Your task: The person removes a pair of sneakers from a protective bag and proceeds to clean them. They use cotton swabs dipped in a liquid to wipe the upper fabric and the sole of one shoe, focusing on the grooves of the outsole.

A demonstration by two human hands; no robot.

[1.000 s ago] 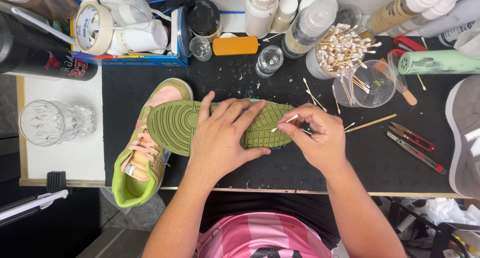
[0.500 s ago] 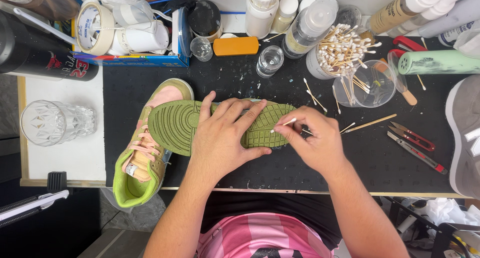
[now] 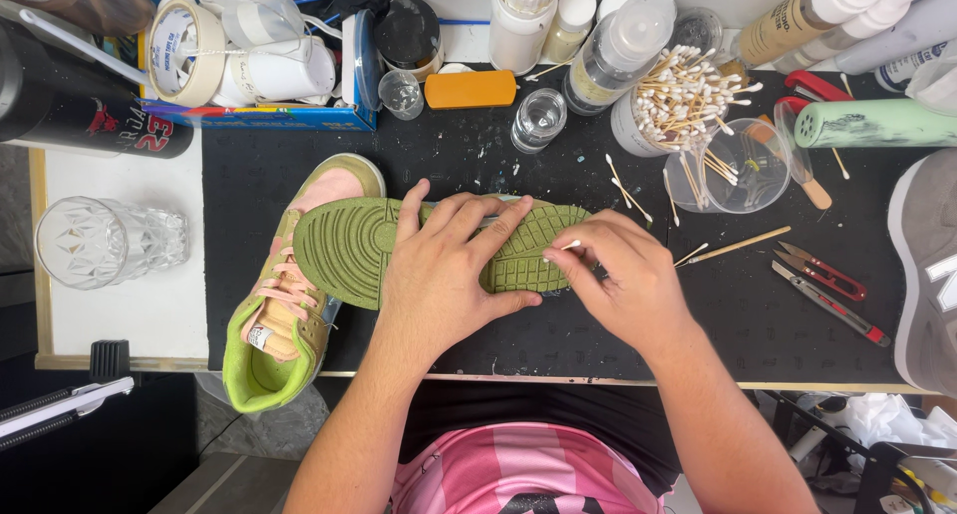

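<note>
The olive-green rubber sole of the upturned sneaker (image 3: 349,245) lies across the black work mat (image 3: 478,165). My left hand (image 3: 444,275) presses flat on it, fingers spread. My right hand (image 3: 623,280) pinches a white-tipped cotton swab (image 3: 568,245) against the toe tread. A second pink-and-green sneaker (image 3: 279,325) sits beside the heel.

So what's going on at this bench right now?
A person is working on a shoe turned sole up on a black mat. The left hand lies flat across the green sole and pins it down. The right hand pinches a cotton swab with its tip against the tread near the sole's right end. A second shoe lies underneath at the left, and a jar of swabs stands behind.
</note>
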